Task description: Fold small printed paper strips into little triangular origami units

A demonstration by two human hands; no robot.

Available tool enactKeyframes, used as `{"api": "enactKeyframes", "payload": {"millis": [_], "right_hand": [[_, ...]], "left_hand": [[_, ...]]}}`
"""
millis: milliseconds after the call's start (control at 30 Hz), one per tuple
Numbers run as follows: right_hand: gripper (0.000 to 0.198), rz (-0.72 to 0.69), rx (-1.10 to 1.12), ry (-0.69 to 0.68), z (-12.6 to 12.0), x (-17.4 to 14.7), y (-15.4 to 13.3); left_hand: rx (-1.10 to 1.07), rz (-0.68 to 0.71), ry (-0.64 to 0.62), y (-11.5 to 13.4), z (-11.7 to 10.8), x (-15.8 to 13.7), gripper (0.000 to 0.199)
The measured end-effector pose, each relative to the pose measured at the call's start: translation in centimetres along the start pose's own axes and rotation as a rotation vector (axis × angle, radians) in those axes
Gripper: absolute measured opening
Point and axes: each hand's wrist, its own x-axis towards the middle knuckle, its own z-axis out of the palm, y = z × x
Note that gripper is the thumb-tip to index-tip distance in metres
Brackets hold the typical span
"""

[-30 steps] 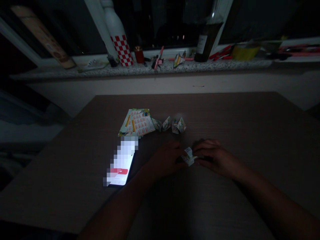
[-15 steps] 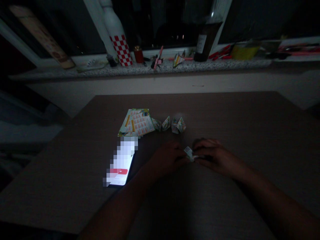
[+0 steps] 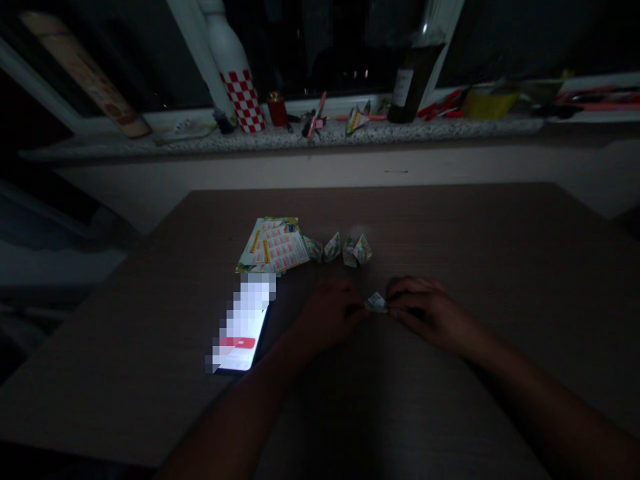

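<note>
Between my two hands is a small piece of folded paper (image 3: 376,302), pale with printing on it, held low over the table. My left hand (image 3: 333,312) pinches its left edge, and my right hand (image 3: 425,308) pinches its right edge. The fingertips partly cover the paper, and dim light hides the finer folds. Beyond my hands stand folded paper shapes (image 3: 357,251) with pointed tips, in a row beside a pile of printed paper sheets (image 3: 275,247).
A lit phone (image 3: 243,323) lies left of my left forearm on the brown table (image 3: 450,227). Along the stone windowsill (image 3: 310,141) stand a red-and-white checkered bottle (image 3: 243,93), a dark bottle (image 3: 407,87), a red jar (image 3: 277,110) and a leaning tube (image 3: 90,77).
The paper between my fingers now shows a flatter, more peaked outline. My left hand has shifted slightly left, while the right hand has barely moved.
</note>
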Motion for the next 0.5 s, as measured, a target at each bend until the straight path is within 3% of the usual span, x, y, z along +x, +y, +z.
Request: {"api": "enactKeyframes", "payload": {"millis": [233, 500], "right_hand": [[0.014, 0.095, -0.028, 0.074, 0.7, 0.1, -0.4], [0.017, 0.213, -0.079, 0.147, 1.5, 0.3, -0.8]], "left_hand": [[0.007, -0.16, 0.078, 0.5, 0.7, 0.1, 0.02], [0.099, -0.205, 0.1, 1.2, 1.2, 0.3, 0.022]]}}
